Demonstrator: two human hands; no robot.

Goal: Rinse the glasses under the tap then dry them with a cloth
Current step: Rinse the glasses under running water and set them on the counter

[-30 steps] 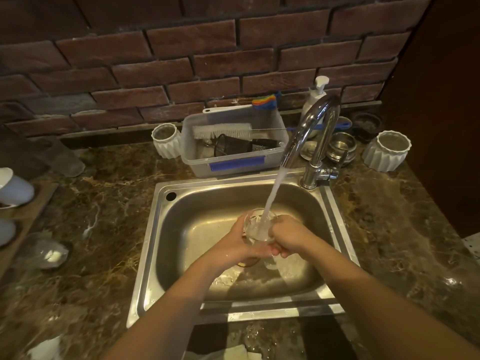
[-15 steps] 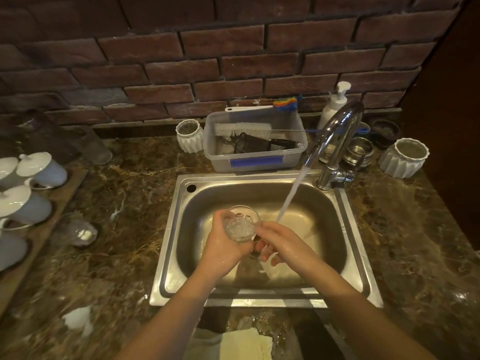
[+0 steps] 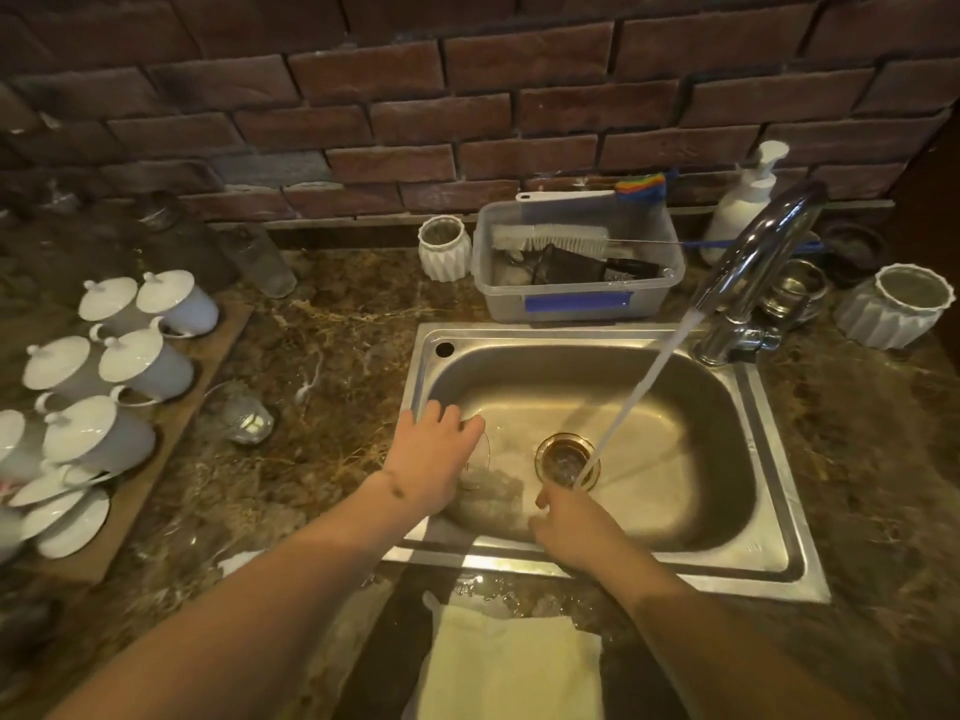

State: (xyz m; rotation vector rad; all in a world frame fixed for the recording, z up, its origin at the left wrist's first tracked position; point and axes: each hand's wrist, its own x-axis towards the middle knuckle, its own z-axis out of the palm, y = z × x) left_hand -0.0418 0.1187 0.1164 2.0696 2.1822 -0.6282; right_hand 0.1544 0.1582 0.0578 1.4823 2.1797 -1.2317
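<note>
My left hand [image 3: 434, 459] grips a clear glass [image 3: 480, 462], tipped on its side over the left part of the steel sink [image 3: 779, 558]. My right hand [image 3: 569, 527] hovers low by the sink's front wall, fingers loose and holding nothing. The tap [image 3: 748, 267] is running, and its stream falls slantwise onto the drain [image 3: 558, 452], clear of the glass. A pale yellow cloth [image 3: 511, 662] lies at the counter's front edge below the sink. Another clear glass [image 3: 244, 413] lies on the marble counter to the left.
White lidded cups [image 3: 145, 363] stand on a wooden board at the left. Behind the sink sit a plastic tub [image 3: 576, 304] with a brush, two white ribbed pots [image 3: 444, 249] [image 3: 896, 306], a soap dispenser [image 3: 743, 205] and a tall glass [image 3: 265, 262].
My left hand has carried the glass out of the stream to the sink's left side and tipped it. My right hand has let go and dropped toward the front wall.
</note>
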